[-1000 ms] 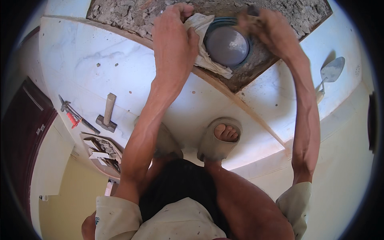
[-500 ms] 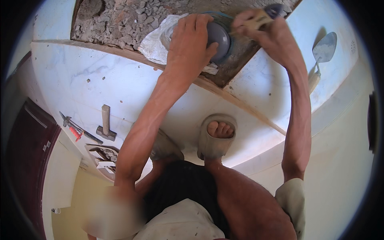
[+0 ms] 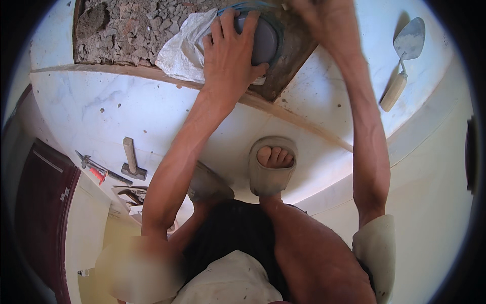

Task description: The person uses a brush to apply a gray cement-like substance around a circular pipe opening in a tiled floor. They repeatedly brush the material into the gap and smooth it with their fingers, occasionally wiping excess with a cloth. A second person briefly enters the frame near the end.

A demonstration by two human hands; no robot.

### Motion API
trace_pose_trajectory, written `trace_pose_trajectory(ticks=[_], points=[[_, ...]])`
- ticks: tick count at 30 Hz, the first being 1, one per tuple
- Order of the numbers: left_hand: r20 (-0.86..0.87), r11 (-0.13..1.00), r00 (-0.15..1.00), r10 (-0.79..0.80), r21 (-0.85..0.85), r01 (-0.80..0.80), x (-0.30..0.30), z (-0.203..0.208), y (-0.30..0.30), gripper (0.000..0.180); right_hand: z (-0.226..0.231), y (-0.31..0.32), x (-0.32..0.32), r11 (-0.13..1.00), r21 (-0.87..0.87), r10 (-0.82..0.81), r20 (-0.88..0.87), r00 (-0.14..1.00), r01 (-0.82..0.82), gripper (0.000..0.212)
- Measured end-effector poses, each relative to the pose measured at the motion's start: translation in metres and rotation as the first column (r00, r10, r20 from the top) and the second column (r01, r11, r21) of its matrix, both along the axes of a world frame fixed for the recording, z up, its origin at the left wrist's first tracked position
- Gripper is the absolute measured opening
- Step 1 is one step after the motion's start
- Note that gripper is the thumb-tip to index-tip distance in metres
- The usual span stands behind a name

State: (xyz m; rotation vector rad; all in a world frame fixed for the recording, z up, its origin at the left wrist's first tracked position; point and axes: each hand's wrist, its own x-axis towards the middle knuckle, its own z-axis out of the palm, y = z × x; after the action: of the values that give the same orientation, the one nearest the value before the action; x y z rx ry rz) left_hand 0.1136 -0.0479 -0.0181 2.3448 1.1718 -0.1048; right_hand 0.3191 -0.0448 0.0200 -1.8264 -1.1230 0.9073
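Note:
My left hand (image 3: 228, 58) rests over a round grey plastic pipe cap (image 3: 264, 43), fingers and thumb curled about its edge. The cap sits in a pit of rubble, with a crumpled white plastic sack (image 3: 183, 50) against its left side and a blue strand (image 3: 248, 6) behind it. At the top edge of the view, my right hand (image 3: 329, 20) is smeared by motion and partly cut off. Only a small tan bit of the paintbrush (image 3: 285, 6) it grips seems to show beside the fingers.
Broken rubble (image 3: 136, 30) fills the pit, edged by white marbled tiles (image 3: 142, 101). A trowel (image 3: 409, 40) lies at right. To the left are a hammer (image 3: 132, 162), a red-handled tool (image 3: 98, 175) and a tool container (image 3: 124, 195). My sandalled foot (image 3: 273, 167) stands near the pit.
My right hand with the paintbrush has moved up and left, partly out of view. The view has shifted slightly; my left hand stays on the cap.

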Motion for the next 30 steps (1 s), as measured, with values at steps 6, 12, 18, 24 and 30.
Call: trace_pose_trajectory(ticks=[6,12,18,24,30], points=[[0.008,1.0,1.0,-0.03,-0.009,0.03,0.001,-0.001,0.008,0.107,-0.02,-0.034,-0.014,0.837,-0.495,0.384,0.234,0.893,-0.231,0.013],[0.016,0.999,0.999,-0.034,0.021,0.034,-0.006,0.002,0.01,0.1,0.008,-0.011,0.006,0.997,0.066,-0.048,0.048,0.998,0.045,0.012],[-0.023,0.996,0.998,-0.052,-0.075,0.05,0.004,0.009,0.014,0.113,-0.005,-0.042,-0.01,0.942,-0.215,0.299,0.184,0.936,-0.258,0.017],[-0.03,0.994,0.998,-0.054,-0.092,0.051,0.0,0.004,0.016,0.115,0.036,-0.006,-0.007,0.994,-0.067,-0.089,0.045,0.995,0.092,0.019],[0.001,0.995,0.998,-0.066,-0.076,0.066,0.001,0.002,0.016,0.115,-0.028,-0.033,-0.017,0.996,-0.075,0.079,0.386,0.919,-0.054,0.013]])
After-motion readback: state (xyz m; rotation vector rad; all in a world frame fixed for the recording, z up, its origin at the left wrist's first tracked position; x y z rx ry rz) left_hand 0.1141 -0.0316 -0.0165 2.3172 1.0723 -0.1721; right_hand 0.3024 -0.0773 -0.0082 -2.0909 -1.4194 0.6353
